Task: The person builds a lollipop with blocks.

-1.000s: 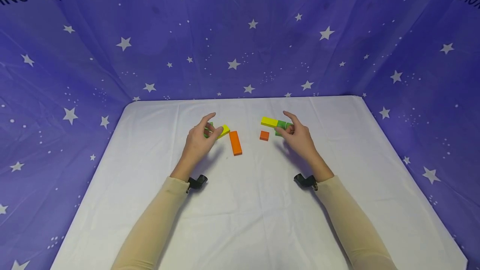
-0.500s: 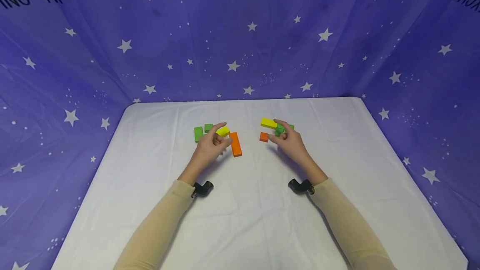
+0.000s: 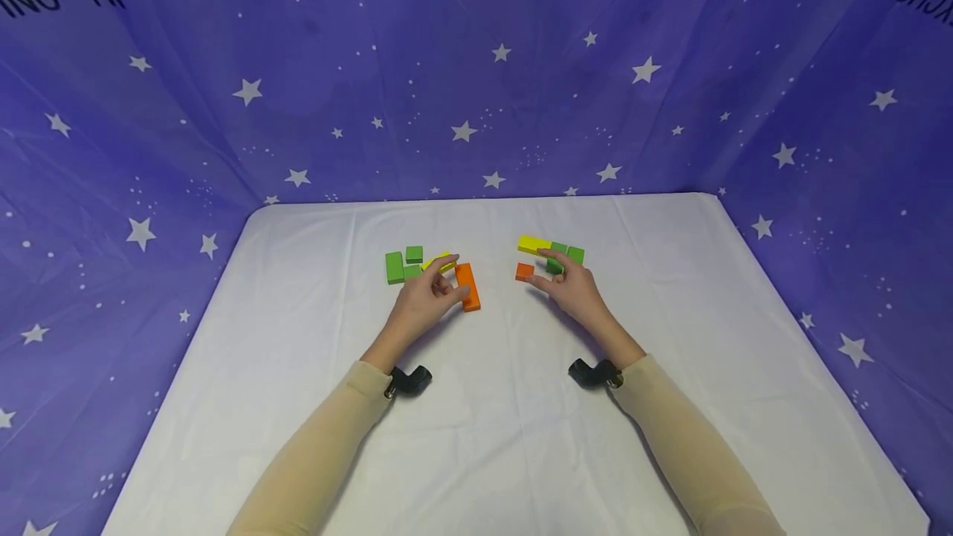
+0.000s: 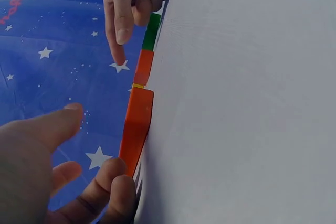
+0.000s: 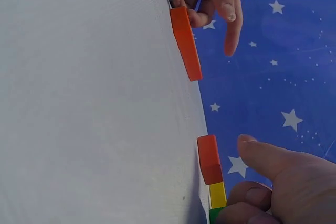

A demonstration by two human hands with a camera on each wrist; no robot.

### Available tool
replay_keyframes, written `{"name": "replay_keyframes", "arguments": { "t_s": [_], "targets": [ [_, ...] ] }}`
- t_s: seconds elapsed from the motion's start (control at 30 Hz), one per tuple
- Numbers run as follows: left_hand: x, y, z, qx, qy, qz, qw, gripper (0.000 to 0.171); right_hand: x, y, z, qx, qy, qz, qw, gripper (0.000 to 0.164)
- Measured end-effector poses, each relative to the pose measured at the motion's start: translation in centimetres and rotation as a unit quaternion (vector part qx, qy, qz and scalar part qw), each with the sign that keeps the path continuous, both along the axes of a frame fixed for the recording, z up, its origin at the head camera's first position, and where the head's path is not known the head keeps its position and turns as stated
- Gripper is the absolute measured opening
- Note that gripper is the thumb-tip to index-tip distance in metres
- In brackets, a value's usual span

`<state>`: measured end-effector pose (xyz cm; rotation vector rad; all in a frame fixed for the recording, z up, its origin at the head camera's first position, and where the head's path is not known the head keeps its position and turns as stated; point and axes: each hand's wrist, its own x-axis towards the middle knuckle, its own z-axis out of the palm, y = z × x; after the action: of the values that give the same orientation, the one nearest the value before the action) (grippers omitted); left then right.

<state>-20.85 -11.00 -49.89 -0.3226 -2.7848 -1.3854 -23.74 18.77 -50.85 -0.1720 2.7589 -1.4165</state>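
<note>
My left hand point(image 3: 424, 304) hovers by the long orange block point(image 3: 466, 278), thumb and forefinger spread apart with nothing gripped. In the left wrist view that block point(image 4: 137, 119) lies beyond the loosely bent fingers, and whether they touch it I cannot tell. My right hand point(image 3: 577, 294) has its thumb close to the small orange-red block point(image 3: 524, 272), its forefinger raised and nothing pinched. The right wrist view shows this small block point(image 5: 210, 158) apart from the thumb. A yellow block point(image 3: 428, 266) is partly covered by the left hand.
Left of the left hand lie several green blocks point(image 3: 394, 268). Behind the right hand, a yellow block point(image 3: 532, 245) adjoins several green blocks point(image 3: 576, 255), partly covered. A white cloth point(image 3: 506, 404) covers the table, with a purple star-patterned curtain point(image 3: 417, 155) around its back and sides.
Both hands have moved inward and slightly nearer: the left from the green and yellow blocks to the long orange one, the right from the green blocks to the small orange-red one. The blocks stay put.
</note>
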Motion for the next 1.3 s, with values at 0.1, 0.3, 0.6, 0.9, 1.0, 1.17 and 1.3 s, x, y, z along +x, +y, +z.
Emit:
{"name": "replay_keyframes", "arguments": {
  "t_s": [0.1, 0.3, 0.6, 0.9, 1.0, 1.17, 1.3],
  "targets": [
    [0.0, 0.1, -0.3, -0.016, 0.009, 0.003, 0.9998, 0.058, -0.1, 0.0, -0.1, 0.008, -0.009, -0.002, 1.000, 0.064],
    [0.0, 0.4, -0.8, -0.069, 0.029, 0.011, 0.9971, 0.053, -0.3, -0.1, -0.6, 0.025, -0.009, 0.006, 1.000, 0.062],
    [0.0, 0.4, -0.6, -0.116, 0.026, 0.013, 0.9928, 0.055, -0.6, -0.5, -0.8, 0.069, -0.002, 0.000, 0.998, 0.051],
    [0.0, 0.5, -0.5, -0.123, 0.027, 0.006, 0.9920, 0.055, -0.7, -0.8, -0.2, 0.086, -0.020, -0.009, 0.996, 0.042],
    [0.1, 0.5, -0.4, -0.122, 0.027, 0.004, 0.9921, 0.056, -0.7, -0.9, -0.1, 0.090, -0.018, -0.010, 0.996, 0.040],
    [0.2, 0.5, -0.4, -0.125, 0.025, -0.004, 0.9918, 0.057, -0.6, -1.0, 0.0, 0.094, -0.015, -0.011, 0.995, 0.037],
    [0.4, 0.6, -0.3, -0.141, 0.025, -0.020, 0.9894, 0.057, -0.5, -1.0, 0.0, 0.099, -0.013, -0.012, 0.995, 0.036]
  ]
}}
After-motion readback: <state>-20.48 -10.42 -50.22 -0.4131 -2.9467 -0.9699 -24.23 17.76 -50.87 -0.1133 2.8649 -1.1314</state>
